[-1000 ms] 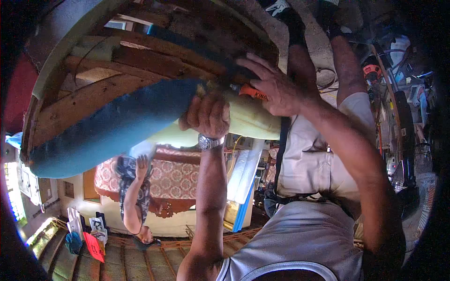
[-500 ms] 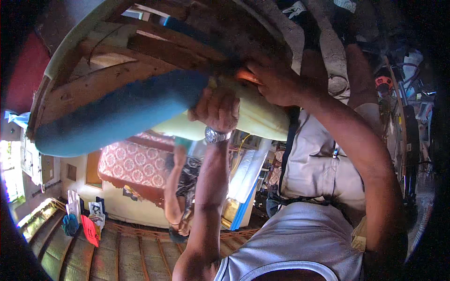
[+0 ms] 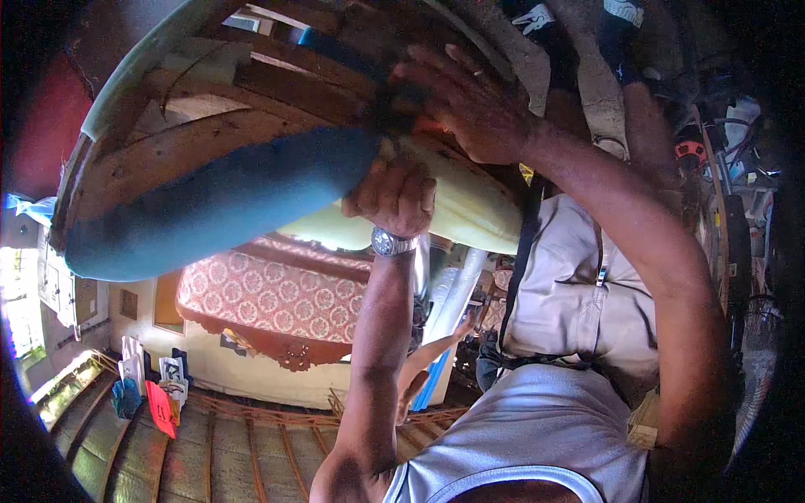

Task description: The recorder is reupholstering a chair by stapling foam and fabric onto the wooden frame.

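Note:
In front of me is a curved wooden frame (image 3: 193, 138) with slats, padded with blue foam (image 3: 226, 210) and pale yellow foam (image 3: 470, 201). My left hand (image 3: 390, 197), a metal watch on its wrist, is closed in a fist where the two foam pieces meet. A small tan bit shows above its knuckles, but what it grips is hidden. Over the dark slats, my right hand (image 3: 478, 109) has its fingers stretched out and spread. A bit of something orange (image 3: 429, 125) shows by its palm, mostly covered.
A patterned, cushioned piece of furniture (image 3: 268, 289) stands beyond the foam. Another person's arm (image 3: 432, 348) shows behind my left forearm, beside a blue-edged panel (image 3: 436, 377). Tools and an orange-red round object (image 3: 690, 152) lie at the right. Bags (image 3: 159, 402) hang at lower left.
My right hand has gone from curled around an orange object to spread fingers, moving up and left. My left hand stays nearly in place. The other person has moved right, behind my forearm.

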Demonstrator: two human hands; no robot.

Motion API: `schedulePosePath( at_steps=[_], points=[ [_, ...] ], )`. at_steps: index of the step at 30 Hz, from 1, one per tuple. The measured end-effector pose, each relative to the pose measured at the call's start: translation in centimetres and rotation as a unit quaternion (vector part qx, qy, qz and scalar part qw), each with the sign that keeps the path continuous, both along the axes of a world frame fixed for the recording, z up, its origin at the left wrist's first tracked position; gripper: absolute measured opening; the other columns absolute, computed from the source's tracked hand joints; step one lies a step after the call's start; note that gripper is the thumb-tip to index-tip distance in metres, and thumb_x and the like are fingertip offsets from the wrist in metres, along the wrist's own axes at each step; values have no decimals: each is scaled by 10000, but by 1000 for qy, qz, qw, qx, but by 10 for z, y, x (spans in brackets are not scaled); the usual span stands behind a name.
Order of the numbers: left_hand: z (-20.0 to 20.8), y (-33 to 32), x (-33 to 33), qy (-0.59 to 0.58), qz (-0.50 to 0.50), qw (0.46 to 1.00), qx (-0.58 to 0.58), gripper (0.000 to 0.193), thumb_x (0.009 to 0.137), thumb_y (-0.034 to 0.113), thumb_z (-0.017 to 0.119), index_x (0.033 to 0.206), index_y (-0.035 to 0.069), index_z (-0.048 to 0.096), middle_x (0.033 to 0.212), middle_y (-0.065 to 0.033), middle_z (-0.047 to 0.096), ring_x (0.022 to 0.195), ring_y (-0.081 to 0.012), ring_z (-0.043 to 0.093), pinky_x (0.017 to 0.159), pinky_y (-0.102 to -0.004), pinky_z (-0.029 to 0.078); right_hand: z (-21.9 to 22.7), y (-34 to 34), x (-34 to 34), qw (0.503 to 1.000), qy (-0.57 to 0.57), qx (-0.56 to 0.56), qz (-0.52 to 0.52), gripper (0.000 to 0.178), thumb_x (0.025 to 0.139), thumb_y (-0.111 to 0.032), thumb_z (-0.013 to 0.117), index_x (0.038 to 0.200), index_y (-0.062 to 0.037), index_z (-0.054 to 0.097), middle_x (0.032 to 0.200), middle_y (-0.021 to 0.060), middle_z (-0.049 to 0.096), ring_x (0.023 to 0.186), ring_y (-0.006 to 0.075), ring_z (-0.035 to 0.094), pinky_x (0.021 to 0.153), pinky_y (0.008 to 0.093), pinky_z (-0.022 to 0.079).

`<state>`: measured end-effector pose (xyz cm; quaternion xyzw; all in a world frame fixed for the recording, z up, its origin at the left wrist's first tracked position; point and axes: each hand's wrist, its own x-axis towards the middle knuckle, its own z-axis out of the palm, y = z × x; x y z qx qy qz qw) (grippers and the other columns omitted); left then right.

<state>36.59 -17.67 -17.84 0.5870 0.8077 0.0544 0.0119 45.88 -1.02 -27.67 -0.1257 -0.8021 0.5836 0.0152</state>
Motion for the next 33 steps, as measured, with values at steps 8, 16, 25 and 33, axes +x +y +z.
schedulePosePath(
  at_steps=[8, 16, 25, 33],
  points=[
    [3, 2, 1, -13, 31, 999, -1, 147, 941, 351, 601, 864, 230, 633, 987, 51, 695, 1091, -206, 542, 967, -437, 288, -11, -5, -6, 992, -12, -123, 32, 429, 870, -188, 686, 1277, -97, 587, 1522, 125, 350, 1485, 300, 226, 1207, 530, 158],
    [1, -11, 2, -30, 35, 999, 5, 141, 937, 376, 592, 896, 258, 657, 998, 80, 701, 1116, -178, 542, 965, -437, 252, -16, -12, -9, 995, 46, -79, 44, 465, 821, -177, 722, 1246, -55, 576, 1481, 156, 369, 1423, 367, 305, 1169, 524, 248],
    [-3, -16, 2, -18, 41, 999, -3, 164, 933, 392, 597, 870, 257, 666, 1021, 79, 702, 1134, -179, 543, 982, -460, 240, -13, -30, 2, 999, -20, 17, -37, 407, 805, -232, 736, 1164, -76, 622, 1411, 151, 445, 1294, 349, 457, 1073, 460, 397],
    [0, -8, -2, -2, 12, 1000, 12, 195, 946, 360, 580, 878, 191, 651, 1021, 0, 698, 1114, -241, 540, 967, -471, 275, 5, 6, 1, 999, -10, -6, 50, 373, 769, -186, 756, 1104, -59, 654, 1213, 162, 570, 1019, 316, 635, 867, 410, 543]
  ],
)
